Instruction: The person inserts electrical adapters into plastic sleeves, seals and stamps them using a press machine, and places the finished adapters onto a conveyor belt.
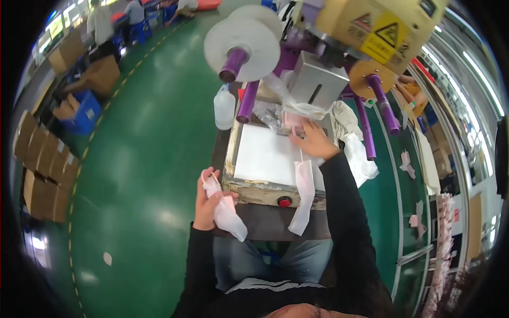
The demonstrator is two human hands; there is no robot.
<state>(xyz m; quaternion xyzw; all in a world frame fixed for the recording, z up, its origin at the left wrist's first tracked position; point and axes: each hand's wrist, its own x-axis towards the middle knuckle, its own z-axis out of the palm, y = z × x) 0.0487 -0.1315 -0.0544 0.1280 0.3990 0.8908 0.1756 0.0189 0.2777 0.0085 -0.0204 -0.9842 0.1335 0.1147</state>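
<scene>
My left hand (204, 209) is closed around a soft pink-and-white fabric piece (228, 220) with a thin pink loop at its top, just off the table's front left corner. I cannot make out its exact kind. My right hand (317, 140) reaches under the press head, fingers stretched out over a flat pink piece (292, 121). A similar pale pink strip (304, 193) hangs over the table's front edge below my right hand, joined to a thin cord. Both lie by the white work surface (265, 159) of the machine.
Above stands a machine with a metal head (318, 82), purple rods (247, 100) and a white reel (241, 45). A red button (284, 201) sits on the front edge. A clear bottle (224, 108) stands at left, a white plastic bag (359, 159) at right. Cartons (45, 193) are stacked far left.
</scene>
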